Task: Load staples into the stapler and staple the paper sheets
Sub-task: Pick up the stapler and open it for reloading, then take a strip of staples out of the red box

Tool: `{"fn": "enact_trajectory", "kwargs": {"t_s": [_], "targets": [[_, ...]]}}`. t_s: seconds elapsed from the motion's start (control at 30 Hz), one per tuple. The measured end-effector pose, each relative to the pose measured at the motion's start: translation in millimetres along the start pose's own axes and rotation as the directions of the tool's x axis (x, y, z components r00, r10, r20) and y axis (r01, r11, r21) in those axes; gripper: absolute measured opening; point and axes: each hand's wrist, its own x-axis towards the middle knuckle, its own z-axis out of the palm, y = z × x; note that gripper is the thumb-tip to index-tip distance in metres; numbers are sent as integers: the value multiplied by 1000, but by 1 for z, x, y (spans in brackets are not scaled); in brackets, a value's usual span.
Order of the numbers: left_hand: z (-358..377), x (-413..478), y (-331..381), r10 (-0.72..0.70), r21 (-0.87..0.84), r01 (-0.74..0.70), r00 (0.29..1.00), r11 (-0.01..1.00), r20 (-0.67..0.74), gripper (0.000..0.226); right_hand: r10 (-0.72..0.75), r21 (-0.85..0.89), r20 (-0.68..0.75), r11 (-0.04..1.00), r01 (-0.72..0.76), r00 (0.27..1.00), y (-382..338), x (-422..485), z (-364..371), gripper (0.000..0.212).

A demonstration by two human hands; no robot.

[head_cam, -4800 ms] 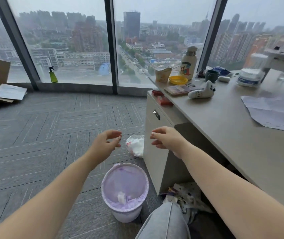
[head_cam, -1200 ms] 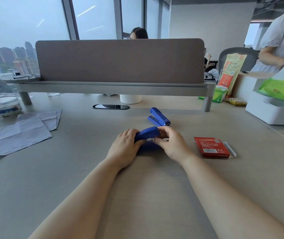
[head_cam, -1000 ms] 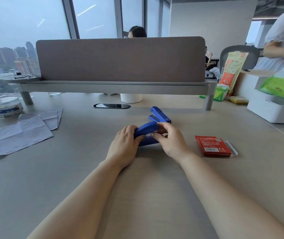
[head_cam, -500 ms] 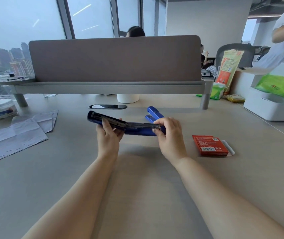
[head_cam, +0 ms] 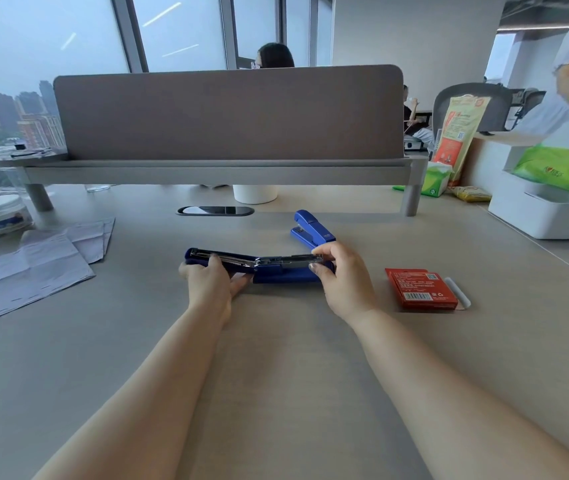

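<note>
**Stapler lies folded open on the surface, ready for staples**

The grey surface carries everything. Paper sheets lie at its far left, well apart from both hands. In the middle, the blue stapler is opened out flat, lid to the left and metal channel facing up. The left hand has its grip curled over the lid. The right hand has its grip pinching the channel's front end. I cannot tell whether staples already sit inside.

A second blue stapler rests just behind the right hand. The red staple box lies to the right, with a pale strip touching its far edge.

Reaching for the box likely means freeing the right hand. The sprung lid could then snap shut, or the stapler could slide. A strip of staples may also break or seat crooked and jam.
</note>
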Motion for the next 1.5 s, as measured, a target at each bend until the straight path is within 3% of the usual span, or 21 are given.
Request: {"fn": "enact_trajectory", "kwargs": {"t_s": [0.2,0.67,0.77,0.9,1.03,1.1,1.23,1.4,1.5], "targets": [[-6,10,-8,125,304,-113,992,946,-21,69,142,-8,39,990,-142,989,3,2,-2,21],[-14,4,-1,339,633,-248,940,733,-24,57,115,-14,-28,993,-116,993,-1,-3,-11,24],[-12,-10,1,492,680,-401,868,613,68,50,85,-11,-62,996,-86,994,-4,-5,-23,20],[10,-37,-6,613,671,-608,738,424,282,43,-84,-71,-190,995,72,978,-1,-12,-57,14],[50,-78,-37,504,550,-801,585,236,635,50,-93,-179,-240,983,50,966,24,-22,-112,14],[74,-95,-57,355,531,-827,560,185,749,61,-11,-199,-251,979,-41,968,43,-28,-136,14],[118,-113,-87,51,583,-803,592,126,804,88,228,-77,-223,965,-250,948,69,-30,-155,15],[136,-111,-100,-43,569,-823,568,9,822,94,384,-12,-191,920,-393,904,81,-21,-152,21],[137,-110,-99,-86,558,-830,555,18,828,90,412,-58,-162,903,-425,897,84,-20,-151,20]]}}
